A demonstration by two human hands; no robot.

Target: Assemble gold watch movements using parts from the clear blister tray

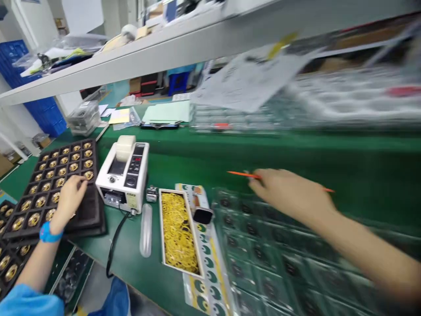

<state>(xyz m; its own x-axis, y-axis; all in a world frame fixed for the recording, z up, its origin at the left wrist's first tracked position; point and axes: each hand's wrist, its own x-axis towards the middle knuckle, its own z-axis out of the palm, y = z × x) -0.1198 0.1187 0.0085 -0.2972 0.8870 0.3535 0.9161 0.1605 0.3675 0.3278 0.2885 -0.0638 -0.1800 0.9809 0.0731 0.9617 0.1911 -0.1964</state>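
Closest to you, at the bottom left, is your blue sleeve (31, 303), with a blue wristband (50, 232) farther up the arm. To your right lies a clear tray (241, 235) with dark parts in its pockets. Beside it a sticker strip (210, 267) runs partly under a white box (161, 226) of yellow rings (177, 232), and a clear tube (146, 230) lies to the box's left on the green worktop (154, 276).

Your left hand (73, 195) is over the right side of a black tray (89, 210), whose pockets hold gold parts (60, 182). Its fingers are bent beside a gold part near the tray's right edge; you can't tell here whether they touch or pinch anything. Just right of that tray stands a white dispenser (123, 171).

Your right hand (289, 191) is raised at the far side of the clear tray, fingers clamped on an orange stick (240, 174) whose tip points left.

Beyond, papers (168, 113) sit on a clipboard, and a blurred sheet (246, 79) slants over stacked clear packs (230, 118), below a white shelf (138, 52).
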